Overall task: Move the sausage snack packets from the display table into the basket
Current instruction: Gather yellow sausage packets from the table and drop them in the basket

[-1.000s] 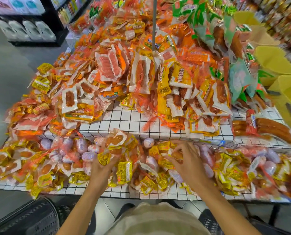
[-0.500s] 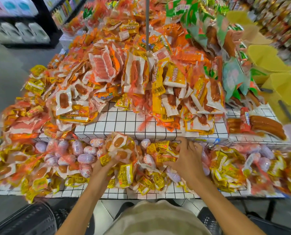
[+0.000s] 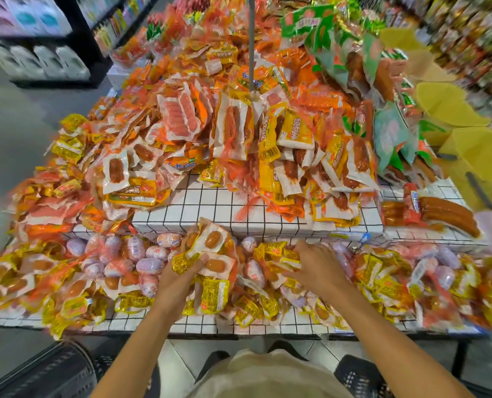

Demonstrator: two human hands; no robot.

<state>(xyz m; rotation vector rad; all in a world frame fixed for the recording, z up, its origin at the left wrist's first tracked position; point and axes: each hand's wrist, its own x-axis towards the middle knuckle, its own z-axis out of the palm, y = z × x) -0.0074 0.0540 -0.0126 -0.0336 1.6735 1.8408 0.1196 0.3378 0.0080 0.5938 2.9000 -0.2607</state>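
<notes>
Yellow-edged packets (image 3: 210, 254) are bunched in the left hand (image 3: 178, 278), fingers clamped on them, lifted off the tabletop (image 3: 210, 208) for transfer. Right hand (image 3: 315, 267) fingers are curled into more packets; the basket (image 3: 55, 372) waits below.

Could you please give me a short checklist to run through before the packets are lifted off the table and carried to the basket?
1. Left hand has a hold on the bunch of sausage packets: ok, its fingers curl round the lower edge.
2. Right hand has a hold on the yellow packets: ok, fingers curled into them, though how many it holds cannot be told.
3. Held bunch free of the surrounding pile: cannot tell, orange netting overlaps it.
4. Black basket within reach: ok, it sits low at the person's left.
5. Basket opening unobstructed: cannot tell, only its side shows.
</notes>
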